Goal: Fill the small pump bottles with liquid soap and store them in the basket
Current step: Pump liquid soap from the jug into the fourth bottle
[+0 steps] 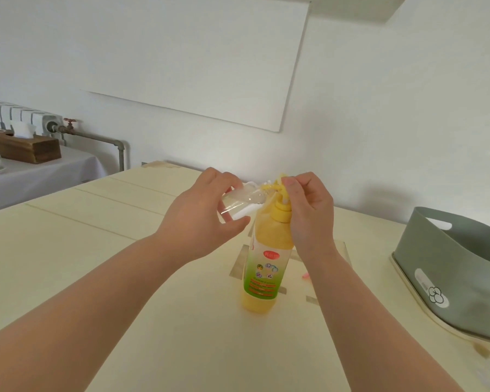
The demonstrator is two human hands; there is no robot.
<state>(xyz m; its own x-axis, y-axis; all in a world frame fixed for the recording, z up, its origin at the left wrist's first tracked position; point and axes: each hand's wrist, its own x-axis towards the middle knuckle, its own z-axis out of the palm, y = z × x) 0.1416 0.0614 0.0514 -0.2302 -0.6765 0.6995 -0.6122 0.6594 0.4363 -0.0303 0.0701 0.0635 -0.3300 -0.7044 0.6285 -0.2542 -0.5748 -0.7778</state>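
A tall yellow soap bottle (263, 267) with a green label stands upright on the cream table (125, 278). My right hand (309, 216) rests on its yellow pump head, fingers pinched around the top. My left hand (201, 219) holds a small clear pump bottle (242, 200), tipped on its side with its mouth against the yellow spout. A grey-green basket (447, 267) sits at the table's right edge, its inside mostly hidden from here.
A clear square plate (337, 250) lies flat behind the soap bottle, with a small pink item (305, 276) beside my right wrist. Far left stands a side table (40, 174) with a wooden tissue box (23, 147), under a radiator and pipe.
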